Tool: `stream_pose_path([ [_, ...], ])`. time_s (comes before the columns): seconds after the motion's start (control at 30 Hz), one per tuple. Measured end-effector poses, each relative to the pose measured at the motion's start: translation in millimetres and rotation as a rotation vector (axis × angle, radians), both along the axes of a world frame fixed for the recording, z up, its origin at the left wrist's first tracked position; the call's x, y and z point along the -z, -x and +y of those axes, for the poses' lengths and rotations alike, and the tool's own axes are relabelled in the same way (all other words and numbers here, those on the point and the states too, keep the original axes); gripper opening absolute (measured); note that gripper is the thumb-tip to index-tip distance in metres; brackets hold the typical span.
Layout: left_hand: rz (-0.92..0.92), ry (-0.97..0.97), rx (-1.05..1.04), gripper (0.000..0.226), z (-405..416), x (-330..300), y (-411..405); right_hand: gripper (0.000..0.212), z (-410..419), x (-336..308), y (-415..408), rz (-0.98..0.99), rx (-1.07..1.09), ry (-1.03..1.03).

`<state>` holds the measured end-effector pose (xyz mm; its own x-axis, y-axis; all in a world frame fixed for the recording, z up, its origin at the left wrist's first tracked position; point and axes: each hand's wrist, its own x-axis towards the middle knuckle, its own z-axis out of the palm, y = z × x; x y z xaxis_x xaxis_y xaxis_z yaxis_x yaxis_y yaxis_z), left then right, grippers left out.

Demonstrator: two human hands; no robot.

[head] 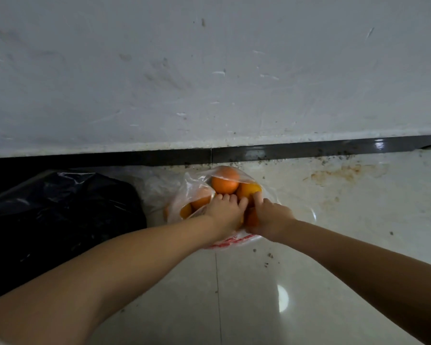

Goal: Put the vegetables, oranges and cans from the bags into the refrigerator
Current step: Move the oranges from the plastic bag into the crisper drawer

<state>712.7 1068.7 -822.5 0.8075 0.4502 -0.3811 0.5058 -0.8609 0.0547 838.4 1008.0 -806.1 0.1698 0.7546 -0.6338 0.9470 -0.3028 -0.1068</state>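
Oranges: I count about six visible in one clear plastic bag (199, 192), some only partly showing through the film or behind my hands. Topmost orange (225, 181) sits nearest the wall; a second orange (248, 190) lies just to its right, touching it. Two more show through the plastic at the left, one (201, 199) above the other (186, 210). One orange (252, 217) is wedged low between my two hands; exact total uncertain.

Bags: two. The clear one rests on the tiled floor (309, 270), close to the dark baseboard (334, 148) under the white wall (209, 70). Red print shows on its near edge below my wrists. A black plastic bag (60, 210) sits just left of it, touching or nearly so; contents not visible.

Hands: two, both arms extended forward and down into the mouth of the clear bag. My left hand (224, 209) is palm down, fingers curled over the fruit beneath the topmost orange; whether it grips an orange or only the plastic I cannot tell. My right hand (271, 216) is knuckles up, its fingers (258, 195) curled and touching the second orange; the grasp itself is hidden by the hand.

Floor shows brown stains and dark specks near the baseboard at right.
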Motion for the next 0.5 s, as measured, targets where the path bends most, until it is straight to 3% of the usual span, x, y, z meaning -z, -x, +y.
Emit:
stream_pose_path([
  [0.1, -0.050, 0.154, 0.002, 0.056, 6, -10, 8, 0.066, -4, -6, -7, 0.040, 0.015, -0.026],
  [0.2, -0.144, 0.343, -0.172, 0.068, 5, -54, 18, 0.072, -7, -49, -12, 0.122, 0.089, -0.071],
  [0.37, -0.212, 0.454, -0.461, 0.074, -8, -181, 29, 0.056, -10, -174, 4, 0.257, 0.186, -0.193],
  [0.5, -0.239, 0.459, -0.507, 0.072, -11, -309, 35, 0.054, -14, -295, 13, 0.318, 0.264, -0.281],
])
